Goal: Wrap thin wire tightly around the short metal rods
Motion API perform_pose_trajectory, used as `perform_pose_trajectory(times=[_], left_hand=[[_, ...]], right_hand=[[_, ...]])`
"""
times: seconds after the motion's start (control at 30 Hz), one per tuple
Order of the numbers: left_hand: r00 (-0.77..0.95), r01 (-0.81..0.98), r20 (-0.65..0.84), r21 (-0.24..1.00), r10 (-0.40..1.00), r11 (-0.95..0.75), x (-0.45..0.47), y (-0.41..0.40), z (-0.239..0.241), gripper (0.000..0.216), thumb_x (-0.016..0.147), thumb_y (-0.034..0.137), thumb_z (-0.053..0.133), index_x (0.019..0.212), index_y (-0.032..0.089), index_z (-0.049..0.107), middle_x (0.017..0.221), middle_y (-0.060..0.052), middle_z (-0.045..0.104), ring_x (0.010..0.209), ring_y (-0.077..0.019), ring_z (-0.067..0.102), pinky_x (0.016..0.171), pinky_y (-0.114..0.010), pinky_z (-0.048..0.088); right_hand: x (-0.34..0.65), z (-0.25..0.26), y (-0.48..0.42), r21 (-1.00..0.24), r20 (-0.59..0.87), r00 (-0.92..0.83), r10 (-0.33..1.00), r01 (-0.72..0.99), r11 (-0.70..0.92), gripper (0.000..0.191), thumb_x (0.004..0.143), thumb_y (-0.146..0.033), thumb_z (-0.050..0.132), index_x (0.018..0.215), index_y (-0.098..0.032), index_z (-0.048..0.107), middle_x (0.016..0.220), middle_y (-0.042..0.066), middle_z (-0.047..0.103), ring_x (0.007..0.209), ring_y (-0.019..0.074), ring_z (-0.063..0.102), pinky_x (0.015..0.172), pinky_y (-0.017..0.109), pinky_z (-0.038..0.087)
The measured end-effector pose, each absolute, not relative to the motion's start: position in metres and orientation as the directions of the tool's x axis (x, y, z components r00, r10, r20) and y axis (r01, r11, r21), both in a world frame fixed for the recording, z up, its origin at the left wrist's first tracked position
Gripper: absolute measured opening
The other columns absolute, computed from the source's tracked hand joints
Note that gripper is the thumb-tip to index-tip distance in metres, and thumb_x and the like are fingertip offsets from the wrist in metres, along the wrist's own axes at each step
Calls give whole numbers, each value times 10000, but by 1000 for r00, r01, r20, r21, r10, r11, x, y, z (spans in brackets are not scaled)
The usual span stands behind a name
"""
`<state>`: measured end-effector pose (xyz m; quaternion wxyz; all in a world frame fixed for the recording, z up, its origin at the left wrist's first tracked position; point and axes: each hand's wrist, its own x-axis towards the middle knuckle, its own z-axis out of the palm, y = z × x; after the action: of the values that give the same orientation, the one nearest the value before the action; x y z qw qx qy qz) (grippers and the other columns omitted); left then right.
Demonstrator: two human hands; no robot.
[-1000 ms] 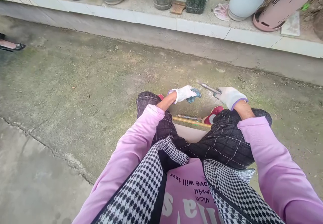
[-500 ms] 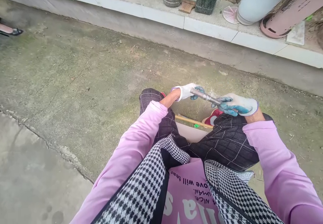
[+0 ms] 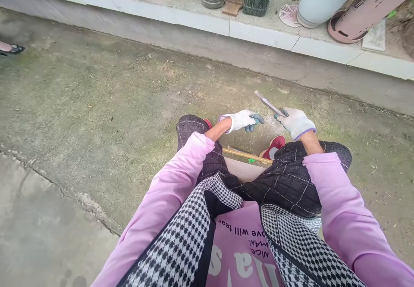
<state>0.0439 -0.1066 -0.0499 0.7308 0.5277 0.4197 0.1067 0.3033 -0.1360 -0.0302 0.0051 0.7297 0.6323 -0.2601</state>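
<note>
My right hand (image 3: 295, 122), in a white knitted glove with blue-grey coated fingers, is closed around one end of a slim grey metal-looking rod (image 3: 271, 105). A shiny ringed band sits toward the rod's far end, which slants up and to the left; its exact kind cannot be made out. My left hand (image 3: 247, 120) wears a matching glove. It hovers to the left of the rod, apart from it, with fingers and thumb loosely parted and nothing visible between them. Below the hands, a yellowish stick (image 3: 247, 154) lies between my knees.
A red shoe (image 3: 272, 147) shows under my right knee, near a small green scrap (image 3: 251, 160). Ahead runs a low tiled ledge (image 3: 194, 20) bearing several pots, including a white pot (image 3: 315, 4) and a pink container (image 3: 365, 13). Another person's foot (image 3: 14, 49) is at far left.
The rod has left my left hand and swung up and away, its free end now pointing farther forward. My right hand has turned over with it; my left hand stays nearly in place.
</note>
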Motion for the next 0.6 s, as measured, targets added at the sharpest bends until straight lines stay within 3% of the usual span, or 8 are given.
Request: perform_pose_trajectory(times=[0.07,0.13,0.2,0.27,0.33,0.43,0.53,0.6], left_hand=[[636,297,-500,862,589,411,42,-106,-50,242,970,69,733,1158,127,873,625,16,717,591,-116,651,646,-198,523],[649,284,-485,869,586,404,39,-105,-50,271,987,58,696,1191,113,866,672,-2,752,609,-114,678,678,-205,553],[657,260,-463,880,594,397,37,-103,-52,250,982,45,676,1148,105,853,700,-18,768,615,-118,692,698,-219,574],[655,266,-445,892,611,364,36,-101,-54,223,967,35,658,1072,116,837,691,-13,754,606,-120,682,688,-220,567],[652,295,-429,903,625,312,35,-98,-54,198,959,39,649,998,131,820,678,6,724,610,-120,665,679,-214,550],[679,348,-400,914,615,210,34,-95,-53,216,917,34,652,959,141,835,752,15,751,680,-115,672,722,-207,545],[698,441,-415,891,583,107,31,-94,-54,242,868,51,669,953,152,871,747,24,763,683,-117,659,705,-199,518],[682,479,-434,873,589,90,29,-95,-57,173,849,80,713,893,161,859,638,37,695,601,-118,607,634,-200,475]], right_hand=[[298,-27,-136,-539,-369,173,913,760,-362,247,962,-485,810,958,-247,743,694,6,576,620,195,529,570,313,396],[294,-21,-141,-772,-411,125,903,480,-418,378,887,-548,885,1054,-227,777,700,-26,569,537,146,452,491,286,364],[292,-14,-148,-882,-425,-29,905,240,-406,553,787,-589,972,1136,-194,806,705,-41,575,495,115,414,431,268,327],[293,-6,-155,-912,-408,-192,893,135,-387,657,719,-608,1028,1162,-166,830,684,-51,574,477,100,402,399,258,316],[296,-2,-162,-896,-444,-342,828,169,-411,668,711,-623,1039,1149,-154,852,645,-56,570,458,97,399,383,252,330],[302,-4,-170,-805,-592,-492,639,399,-439,604,728,-622,1023,1084,-157,877,604,-38,594,443,104,430,384,248,360],[308,-17,-172,-705,-698,-500,512,604,-372,541,730,-624,1005,1019,-182,887,637,0,666,472,125,495,417,259,410],[309,-29,-171,-650,-711,-450,540,714,-261,464,770,-602,982,983,-200,889,665,23,704,507,157,554,458,282,446]])
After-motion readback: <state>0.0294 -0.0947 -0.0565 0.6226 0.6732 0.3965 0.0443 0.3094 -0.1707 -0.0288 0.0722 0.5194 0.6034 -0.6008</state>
